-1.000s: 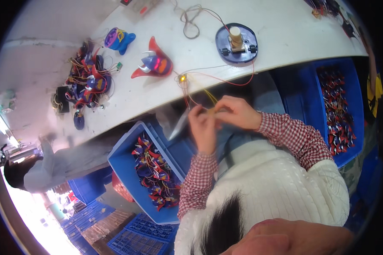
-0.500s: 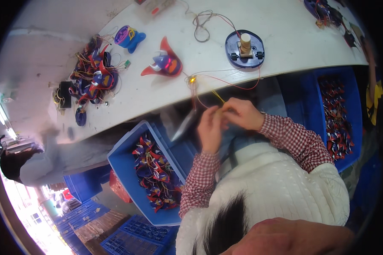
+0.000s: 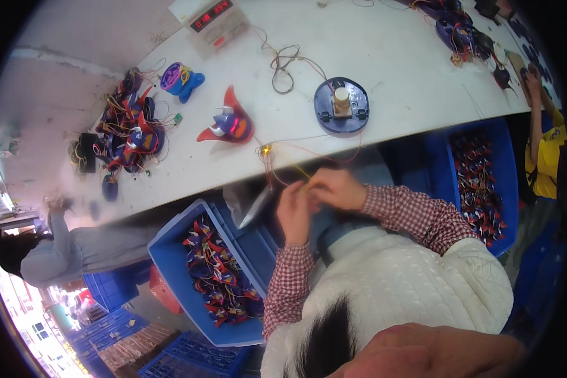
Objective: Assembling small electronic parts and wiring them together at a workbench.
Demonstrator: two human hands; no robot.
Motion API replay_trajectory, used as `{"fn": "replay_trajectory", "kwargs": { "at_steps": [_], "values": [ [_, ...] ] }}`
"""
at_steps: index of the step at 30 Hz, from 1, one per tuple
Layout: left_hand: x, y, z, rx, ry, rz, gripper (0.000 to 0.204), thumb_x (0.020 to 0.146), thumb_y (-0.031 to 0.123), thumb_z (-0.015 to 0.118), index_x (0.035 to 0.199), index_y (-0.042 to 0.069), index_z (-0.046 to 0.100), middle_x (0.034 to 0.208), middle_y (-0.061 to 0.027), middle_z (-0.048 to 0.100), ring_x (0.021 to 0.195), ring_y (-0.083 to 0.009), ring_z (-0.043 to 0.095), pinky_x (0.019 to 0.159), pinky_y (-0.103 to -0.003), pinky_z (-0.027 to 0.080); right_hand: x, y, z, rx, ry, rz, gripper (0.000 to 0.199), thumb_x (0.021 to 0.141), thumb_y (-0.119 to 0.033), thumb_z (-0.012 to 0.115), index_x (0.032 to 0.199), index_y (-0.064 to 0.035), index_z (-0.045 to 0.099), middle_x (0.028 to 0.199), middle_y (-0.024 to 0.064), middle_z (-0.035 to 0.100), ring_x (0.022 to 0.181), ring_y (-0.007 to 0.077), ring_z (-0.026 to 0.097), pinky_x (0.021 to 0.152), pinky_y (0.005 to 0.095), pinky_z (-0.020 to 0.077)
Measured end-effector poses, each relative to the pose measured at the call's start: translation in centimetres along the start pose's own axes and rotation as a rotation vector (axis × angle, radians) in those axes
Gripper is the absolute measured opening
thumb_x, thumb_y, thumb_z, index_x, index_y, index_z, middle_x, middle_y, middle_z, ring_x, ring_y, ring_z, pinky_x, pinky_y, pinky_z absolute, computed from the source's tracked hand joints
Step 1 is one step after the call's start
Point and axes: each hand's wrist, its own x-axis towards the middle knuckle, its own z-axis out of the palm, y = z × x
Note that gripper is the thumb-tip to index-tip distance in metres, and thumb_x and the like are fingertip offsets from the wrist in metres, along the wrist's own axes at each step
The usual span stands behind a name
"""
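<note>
Yellow wire (image 3: 302, 171) slants from the worktop's (image 3: 283, 120) near edge to the right hand (image 3: 339, 188), pinching it; left hand (image 3: 294, 209) curls alongside, hold unclear.

Two blue bins are holding horned toy heads: one left bin (image 3: 171, 272) lower left, one right bin (image 3: 509, 171). Two wired-part heaps are lying left (image 3: 131, 133) and upper right (image 3: 458, 33). Sitting singly on the table: one glowing horned head (image 3: 236, 127), one oval base (image 3: 357, 101), one lit circuit board (image 3: 266, 150), one digital-display box (image 3: 219, 30). Two co-workers, far left (image 3: 104, 253) and far right (image 3: 546, 162), are showing.
</note>
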Motion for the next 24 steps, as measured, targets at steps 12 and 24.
{"fn": "replay_trajectory", "kwargs": {
  "at_steps": [12, 24],
  "values": [
    [-0.9, 0.0, 0.6, -0.035, 0.110, -0.015, 0.022, 0.093, 0.007, 0.049, 0.112, -0.004, 0.051, 0.084, -0.0117, 0.061, 0.064, -0.0135, 0.058, 0.055, -0.022, 0.051, 0.7, 0.0, -0.7, 0.082, -0.116, 0.033, 0.008, 0.078, -0.003, 0.062, 0.086, -0.0015, 0.060, 0.079, 0.0062, 0.059, 0.062, 0.0169, 0.053, 0.056, 0.0263, 0.0434],
    [1.6, 1.1, -1.8, -0.061, -0.090, -0.127, 0.023, 0.092, 0.006, 0.050, 0.114, -0.003, 0.050, 0.085, -0.0127, 0.062, 0.068, -0.0145, 0.059, 0.056, -0.023, 0.051, 2.1, -0.8, 0.0, -0.011, -0.033, 0.073, 0.009, 0.078, -0.003, 0.063, 0.086, -0.0025, 0.061, 0.078, 0.0063, 0.058, 0.062, 0.0186, 0.053, 0.056, 0.0273, 0.0428]
  ]
}}
